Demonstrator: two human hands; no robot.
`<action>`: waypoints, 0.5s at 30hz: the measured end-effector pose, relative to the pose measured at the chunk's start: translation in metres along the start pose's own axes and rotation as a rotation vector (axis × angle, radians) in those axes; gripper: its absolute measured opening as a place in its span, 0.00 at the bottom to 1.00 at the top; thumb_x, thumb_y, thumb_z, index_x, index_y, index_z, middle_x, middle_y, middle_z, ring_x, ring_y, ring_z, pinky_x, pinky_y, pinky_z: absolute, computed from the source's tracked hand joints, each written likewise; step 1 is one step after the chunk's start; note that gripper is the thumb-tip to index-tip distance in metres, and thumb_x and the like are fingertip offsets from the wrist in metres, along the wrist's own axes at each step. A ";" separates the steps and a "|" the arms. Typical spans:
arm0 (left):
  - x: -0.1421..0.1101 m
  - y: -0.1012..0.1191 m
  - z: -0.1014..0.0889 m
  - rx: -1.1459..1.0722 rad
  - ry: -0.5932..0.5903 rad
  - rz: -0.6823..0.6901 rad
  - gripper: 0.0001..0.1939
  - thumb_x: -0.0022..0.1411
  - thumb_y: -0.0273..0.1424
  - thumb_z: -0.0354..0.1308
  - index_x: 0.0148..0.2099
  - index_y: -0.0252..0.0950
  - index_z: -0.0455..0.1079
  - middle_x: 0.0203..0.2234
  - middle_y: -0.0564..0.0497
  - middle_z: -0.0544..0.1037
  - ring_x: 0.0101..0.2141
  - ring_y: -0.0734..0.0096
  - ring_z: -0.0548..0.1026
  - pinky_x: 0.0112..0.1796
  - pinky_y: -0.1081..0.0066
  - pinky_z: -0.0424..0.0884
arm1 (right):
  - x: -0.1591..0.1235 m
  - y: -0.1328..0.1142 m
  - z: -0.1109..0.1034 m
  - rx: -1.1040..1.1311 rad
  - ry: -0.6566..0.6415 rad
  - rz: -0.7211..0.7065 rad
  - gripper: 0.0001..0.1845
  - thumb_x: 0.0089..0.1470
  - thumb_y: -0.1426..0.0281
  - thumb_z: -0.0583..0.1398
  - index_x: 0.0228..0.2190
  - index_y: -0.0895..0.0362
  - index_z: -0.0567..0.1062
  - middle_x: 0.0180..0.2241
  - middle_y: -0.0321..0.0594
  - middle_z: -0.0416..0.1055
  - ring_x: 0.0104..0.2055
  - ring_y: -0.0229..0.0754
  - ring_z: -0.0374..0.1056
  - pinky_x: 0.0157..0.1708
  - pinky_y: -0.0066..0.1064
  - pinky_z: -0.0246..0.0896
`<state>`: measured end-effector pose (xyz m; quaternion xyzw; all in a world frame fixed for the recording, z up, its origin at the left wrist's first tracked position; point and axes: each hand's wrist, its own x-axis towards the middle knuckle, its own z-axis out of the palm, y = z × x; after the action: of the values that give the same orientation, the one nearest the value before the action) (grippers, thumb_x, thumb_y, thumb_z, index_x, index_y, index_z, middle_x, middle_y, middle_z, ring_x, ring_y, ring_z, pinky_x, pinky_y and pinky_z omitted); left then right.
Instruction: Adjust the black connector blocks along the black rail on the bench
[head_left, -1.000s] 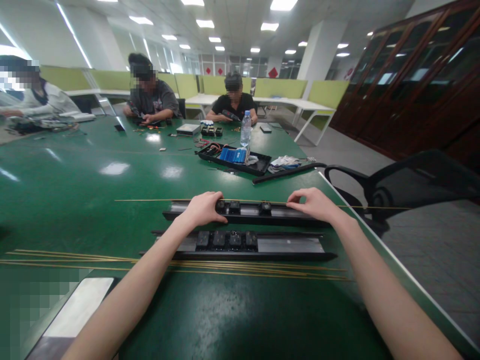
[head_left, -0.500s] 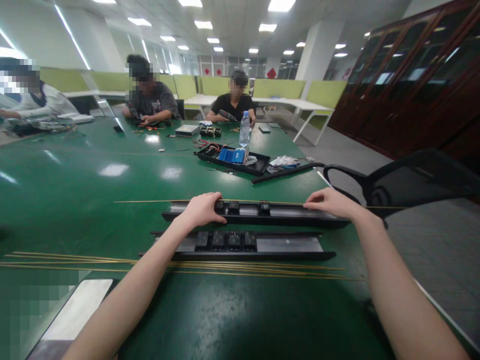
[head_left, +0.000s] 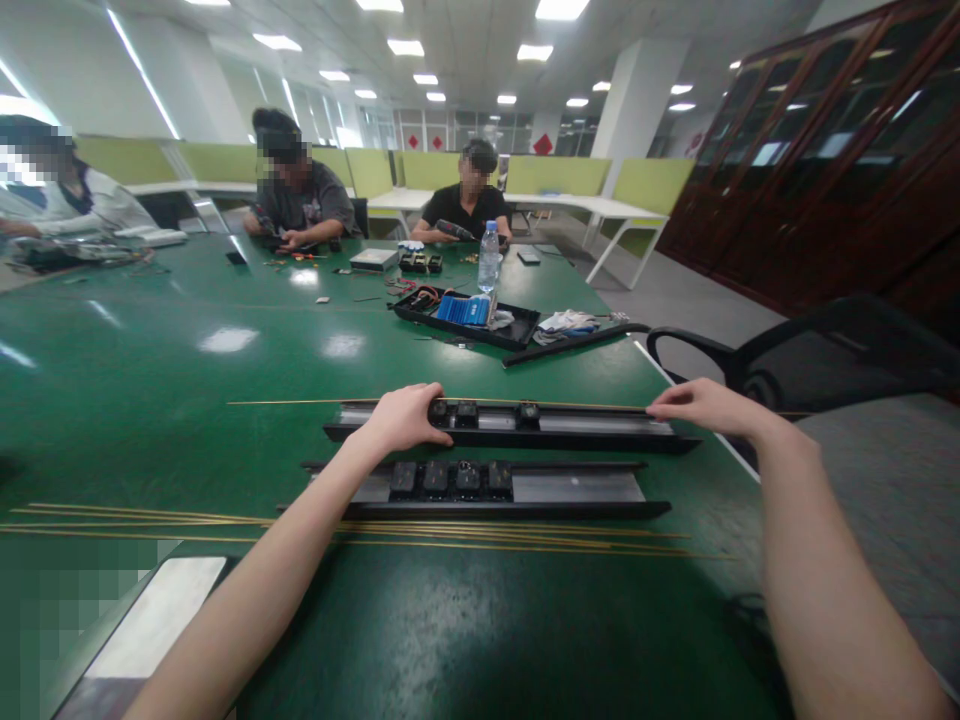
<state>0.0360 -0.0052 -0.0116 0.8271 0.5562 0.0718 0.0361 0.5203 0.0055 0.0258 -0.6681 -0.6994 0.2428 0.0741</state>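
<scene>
A long black channel (head_left: pixel 592 428) with a silvery floor lies across the green table, and several small black blocks (head_left: pixel 529 415) sit in it. My left hand (head_left: pixel 405 415) grips this channel near its left end, fingers over the far side and thumb at the near side, partly hiding one block. Along the channel's far edge runs a thin brass-coloured rod (head_left: pixel 285 403). Near the right end, my right hand (head_left: pixel 690 403) pinches the rod between thumb and fingers. Closer to me lies a second black channel (head_left: pixel 577 488) holding several black blocks (head_left: pixel 450 480) in a row.
Several loose brass-coloured rods (head_left: pixel 480 530) lie in front of the nearer channel. A phone-like slab (head_left: pixel 161 615) is at lower left. Beyond are a black tray (head_left: pixel 517 335), a water bottle (head_left: pixel 488 260) and gloves (head_left: pixel 566 325). Three people sit across the table; a chair (head_left: pixel 840 355) stands right.
My right hand has slid rightward along the rod, past the table's edge. My left hand and both channels have stayed in place.
</scene>
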 end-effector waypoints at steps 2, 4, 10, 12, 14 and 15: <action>0.000 0.000 -0.001 0.000 -0.003 -0.002 0.35 0.47 0.54 0.68 0.52 0.42 0.68 0.47 0.45 0.80 0.46 0.50 0.78 0.42 0.61 0.72 | -0.001 0.004 -0.002 0.016 0.017 0.005 0.19 0.49 0.55 0.64 0.32 0.58 0.85 0.37 0.48 0.81 0.42 0.53 0.74 0.46 0.37 0.65; -0.001 0.001 -0.002 -0.004 -0.011 -0.009 0.35 0.47 0.54 0.68 0.52 0.42 0.68 0.48 0.45 0.80 0.46 0.49 0.78 0.42 0.61 0.72 | -0.001 0.010 -0.003 0.028 0.040 0.002 0.18 0.49 0.57 0.64 0.32 0.58 0.85 0.37 0.49 0.82 0.42 0.54 0.75 0.45 0.38 0.66; 0.000 0.001 -0.002 -0.005 -0.015 -0.011 0.34 0.47 0.54 0.68 0.52 0.41 0.69 0.48 0.45 0.80 0.46 0.49 0.78 0.42 0.61 0.73 | -0.002 0.029 -0.007 0.054 0.087 0.039 0.16 0.49 0.58 0.66 0.32 0.58 0.85 0.37 0.50 0.82 0.40 0.54 0.75 0.43 0.37 0.67; 0.000 0.001 -0.002 -0.003 -0.013 -0.009 0.35 0.47 0.54 0.68 0.52 0.42 0.69 0.48 0.45 0.80 0.46 0.49 0.78 0.42 0.61 0.72 | -0.002 0.035 -0.009 0.057 0.091 0.043 0.15 0.50 0.60 0.66 0.33 0.58 0.85 0.38 0.51 0.82 0.42 0.54 0.75 0.45 0.37 0.66; -0.001 0.001 -0.001 -0.005 -0.013 -0.010 0.35 0.47 0.54 0.68 0.52 0.42 0.69 0.48 0.45 0.80 0.47 0.50 0.78 0.43 0.61 0.72 | -0.002 0.041 -0.010 0.057 0.096 0.058 0.14 0.49 0.61 0.66 0.33 0.58 0.85 0.39 0.51 0.81 0.43 0.54 0.75 0.47 0.37 0.65; -0.001 0.001 -0.001 -0.007 -0.011 -0.010 0.35 0.47 0.54 0.68 0.52 0.42 0.69 0.48 0.45 0.80 0.47 0.50 0.78 0.43 0.61 0.72 | -0.001 0.044 -0.011 0.058 0.101 0.067 0.14 0.49 0.62 0.66 0.34 0.58 0.85 0.39 0.51 0.81 0.43 0.54 0.75 0.47 0.37 0.64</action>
<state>0.0366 -0.0063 -0.0101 0.8246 0.5599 0.0689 0.0421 0.5648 0.0062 0.0161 -0.7001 -0.6647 0.2311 0.1205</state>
